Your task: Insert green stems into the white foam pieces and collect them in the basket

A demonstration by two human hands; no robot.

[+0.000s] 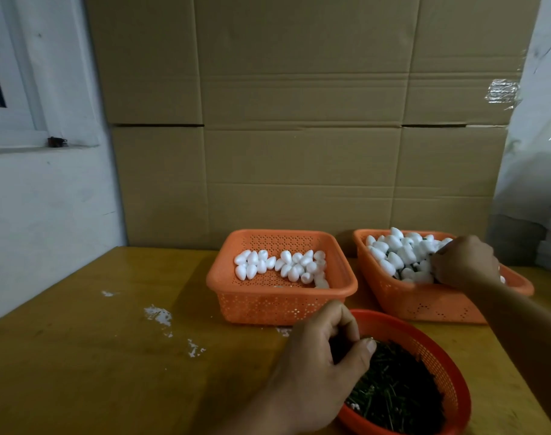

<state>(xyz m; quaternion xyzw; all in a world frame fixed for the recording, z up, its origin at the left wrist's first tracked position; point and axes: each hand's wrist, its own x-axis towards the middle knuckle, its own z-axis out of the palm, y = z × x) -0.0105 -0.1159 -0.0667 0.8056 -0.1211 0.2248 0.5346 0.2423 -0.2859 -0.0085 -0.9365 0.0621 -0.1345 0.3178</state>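
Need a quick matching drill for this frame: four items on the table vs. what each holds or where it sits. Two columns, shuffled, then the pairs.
Column 1
1. middle square basket
2. right square basket
3. round red basket
4. left hand

Column 2
A. piled high with foam pieces, some with green showing
B. holds dark green stems
C. a shallow layer of plain white foam pieces
D. fingers pinching at the stem pile

Pairs: 1-C, 2-A, 3-B, 4-D
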